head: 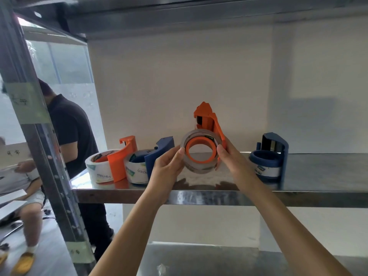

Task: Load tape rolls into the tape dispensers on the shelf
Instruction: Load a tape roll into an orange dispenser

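Head camera, over the steel shelf (318, 170) and its three loaded dispensers (121, 162): held an orange dispenser (209, 118) upright just above it, right hand (233, 162) curled round the frame for steadiness, left hand (165, 166) pinching the tape roll (199, 169), apparently seated on the hub.

A clear tape roll (201, 168) sits around the hub of an upright orange dispenser (209, 118).
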